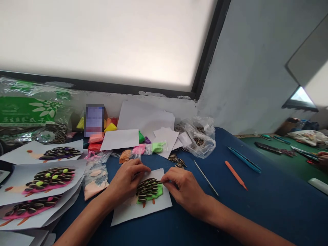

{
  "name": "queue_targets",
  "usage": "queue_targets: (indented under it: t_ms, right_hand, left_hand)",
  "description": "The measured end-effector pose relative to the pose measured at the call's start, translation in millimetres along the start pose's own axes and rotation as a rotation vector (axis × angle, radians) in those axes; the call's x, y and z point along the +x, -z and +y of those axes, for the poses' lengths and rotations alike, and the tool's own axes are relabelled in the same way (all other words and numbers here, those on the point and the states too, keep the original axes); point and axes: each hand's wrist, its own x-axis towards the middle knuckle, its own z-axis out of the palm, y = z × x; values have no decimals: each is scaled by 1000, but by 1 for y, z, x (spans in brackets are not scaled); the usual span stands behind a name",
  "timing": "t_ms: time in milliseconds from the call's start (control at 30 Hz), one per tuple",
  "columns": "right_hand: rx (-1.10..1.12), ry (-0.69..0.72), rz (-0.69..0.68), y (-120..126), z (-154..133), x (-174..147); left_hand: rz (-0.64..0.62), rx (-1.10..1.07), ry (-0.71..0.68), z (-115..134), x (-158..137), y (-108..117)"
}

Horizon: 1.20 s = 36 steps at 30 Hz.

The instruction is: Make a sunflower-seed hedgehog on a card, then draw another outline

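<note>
Two bare hands over a card on a blue worktop (256, 213). The card (125, 218) lies tilted beneath and between the hands. It bears a patch of green clay (160, 192), covered over most of its surface by overlapping seeds (148, 187); two brown feet (153, 201) project from the lower edge, and pale clay (132, 200) shows just below the left hand.

The left hand (133, 174) rests at the card's left side, fingers curled, thumb and forefinger slightly apart beside the seeds. The right hand (180, 184) reaches in from the opposite side; its thumb and forefinger are clamped on what appears to be a single seed (161, 182) at the right edge of the patch.

Left of the left hand: a bag of peach clay (96, 186) and, farther out, cards (17, 174) with similar seed-covered figures. Beyond the left hand: an orange packet (125, 156), a phone (94, 119) and white sheets (146, 118). Beyond the right hand: a loose seed pile (177, 160) and, farther back, a clear bag (200, 140) containing more. Right of the right hand, in order: a metal rod (205, 177), an orange pen (235, 175) and blue tweezers (243, 159). Well apart at far right: part of another person's hand (323, 159).
</note>
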Motion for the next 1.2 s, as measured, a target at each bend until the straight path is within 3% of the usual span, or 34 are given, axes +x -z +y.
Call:
queue_targets:
  t_ms: [800, 1000, 1200]
  right_hand:
    - [-208, 8, -125, -2, -2, 4]
    - [-214, 75, -11, 7, -7, 6]
    - [-184, 216, 35, -5, -3, 3]
  left_hand:
    - [2, 12, -13, -3, -1, -1]
    - [-4, -14, 3, -3, 0, -2]
    - [-8, -131, 91, 3, 1, 3]
